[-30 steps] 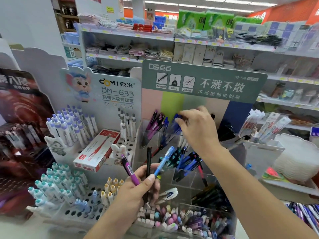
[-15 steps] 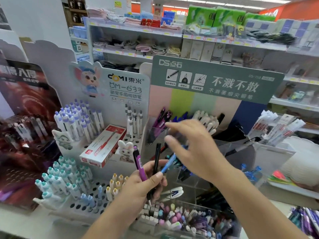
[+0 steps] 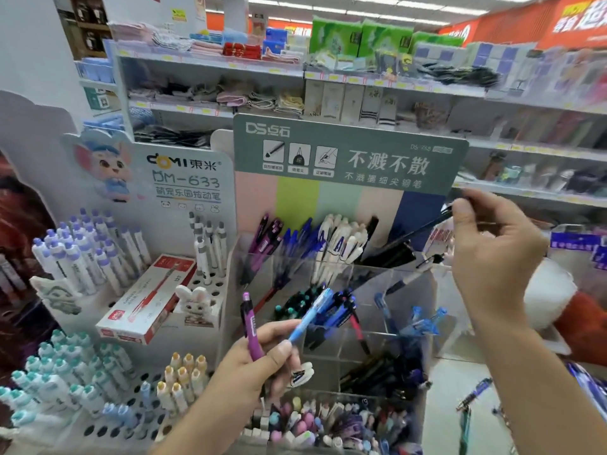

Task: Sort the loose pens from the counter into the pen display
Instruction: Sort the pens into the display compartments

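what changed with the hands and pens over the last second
The right hand left the back compartments, came to the left hand, took the black pen from it and carried it up and to the right, where it now pinches it. The left hand stayed low before the clear display, now gripping only the purple pen and the light blue pen.

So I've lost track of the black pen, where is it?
The right hand pinches the black pen up at the right of the head view, over the clear display's upper-right compartment, below the green sign.
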